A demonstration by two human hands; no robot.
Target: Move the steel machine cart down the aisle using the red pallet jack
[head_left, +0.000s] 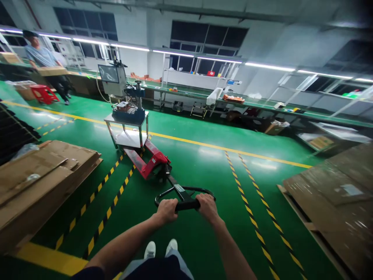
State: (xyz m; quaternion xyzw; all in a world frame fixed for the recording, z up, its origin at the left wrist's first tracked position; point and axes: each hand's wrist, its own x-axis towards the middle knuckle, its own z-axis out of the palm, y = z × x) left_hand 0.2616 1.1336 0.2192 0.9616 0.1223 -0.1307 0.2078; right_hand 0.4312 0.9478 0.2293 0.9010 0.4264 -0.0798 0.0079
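Note:
Both hands grip the black handle (188, 205) of a red pallet jack (151, 165). My left hand (167, 210) is closed round the handle's left side, my right hand (206, 206) round its right side. The shaft leads forward and left to the jack's red body. Its forks reach under a small metal table (119, 120) with a white lower shelf (131, 138). On the table's top stands a blue-based machine (128, 113) with an upright column, and a monitor (108, 73) is beside it. Whether the table's legs touch the floor is unclear.
Flattened cardboard (43, 167) is stacked at left; large wrapped cartons (335, 194) stand on a pallet at right. A long green workbench (192, 91) runs along the back. At far left a person (43, 58) carries a flat box near a red stool (43, 94). Striped tape marks the green floor.

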